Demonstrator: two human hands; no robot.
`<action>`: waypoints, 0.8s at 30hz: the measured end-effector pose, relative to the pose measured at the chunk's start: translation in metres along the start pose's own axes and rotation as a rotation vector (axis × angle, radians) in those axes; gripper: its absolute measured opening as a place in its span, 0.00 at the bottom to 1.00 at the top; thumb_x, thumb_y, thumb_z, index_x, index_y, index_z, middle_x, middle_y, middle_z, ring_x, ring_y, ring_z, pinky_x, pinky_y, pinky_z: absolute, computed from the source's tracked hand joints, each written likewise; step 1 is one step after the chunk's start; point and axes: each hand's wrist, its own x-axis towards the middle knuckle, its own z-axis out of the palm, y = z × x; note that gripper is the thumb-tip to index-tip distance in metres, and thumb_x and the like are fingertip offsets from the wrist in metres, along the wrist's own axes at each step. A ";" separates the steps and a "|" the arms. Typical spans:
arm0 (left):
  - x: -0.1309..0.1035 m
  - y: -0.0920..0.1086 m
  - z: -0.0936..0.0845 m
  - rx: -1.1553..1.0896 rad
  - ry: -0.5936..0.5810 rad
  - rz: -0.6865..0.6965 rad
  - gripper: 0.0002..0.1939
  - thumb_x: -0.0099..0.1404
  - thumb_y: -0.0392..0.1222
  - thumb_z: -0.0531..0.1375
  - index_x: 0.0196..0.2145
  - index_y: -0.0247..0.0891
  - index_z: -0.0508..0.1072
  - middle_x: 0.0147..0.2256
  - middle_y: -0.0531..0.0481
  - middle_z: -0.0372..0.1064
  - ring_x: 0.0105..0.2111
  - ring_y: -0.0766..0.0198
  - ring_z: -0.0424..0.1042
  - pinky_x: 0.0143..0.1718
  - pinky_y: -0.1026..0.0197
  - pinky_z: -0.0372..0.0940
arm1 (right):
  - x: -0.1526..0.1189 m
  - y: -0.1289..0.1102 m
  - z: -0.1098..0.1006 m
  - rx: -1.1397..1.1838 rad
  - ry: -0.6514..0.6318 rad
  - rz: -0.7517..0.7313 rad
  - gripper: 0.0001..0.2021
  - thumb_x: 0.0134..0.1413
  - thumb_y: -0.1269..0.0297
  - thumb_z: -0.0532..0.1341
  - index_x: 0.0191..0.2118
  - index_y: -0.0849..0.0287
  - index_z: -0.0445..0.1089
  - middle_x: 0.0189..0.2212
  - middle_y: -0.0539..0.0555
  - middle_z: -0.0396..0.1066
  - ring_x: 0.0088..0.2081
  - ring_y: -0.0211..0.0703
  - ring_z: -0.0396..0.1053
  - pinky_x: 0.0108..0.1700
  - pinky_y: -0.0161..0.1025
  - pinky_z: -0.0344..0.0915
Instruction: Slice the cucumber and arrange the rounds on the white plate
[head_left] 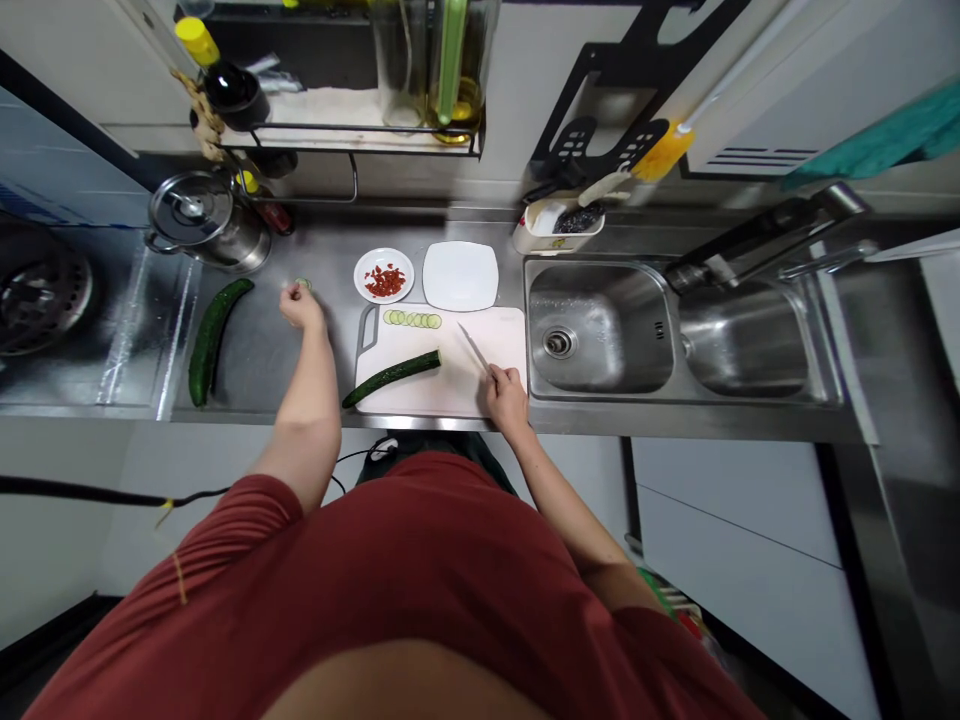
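Note:
My right hand (508, 400) is closed round the handle of a knife (474, 347), whose blade lies over the right part of the white cutting board (480, 400). On the board are a row of overlapping cucumber slices (412, 319) and a cut cucumber (394, 376), its cut end facing right. Away to the left, my left hand (301, 304) is over the steel counter, fingers pinched together at a small green piece (303, 284) that looks like a cucumber end. A whole cucumber (214, 340) lies farther left.
Behind the board stand a plate of chopped red pieces (385, 277) and a bare white plate (460, 276). A steel pot (210, 220) is at the back left, a double sink (600, 330) at the right. A utensil holder (559, 228) and a bottle rack (352, 140) line the wall.

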 end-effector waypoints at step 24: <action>-0.205 -0.044 -0.043 0.104 -0.757 1.106 0.17 0.69 0.47 0.53 0.52 0.43 0.72 0.48 0.44 0.71 0.49 0.56 0.67 0.51 0.55 0.62 | -0.004 -0.039 0.007 0.010 -0.233 -0.082 0.16 0.68 0.63 0.43 0.46 0.60 0.66 0.42 0.58 0.69 0.42 0.46 0.66 0.41 0.37 0.58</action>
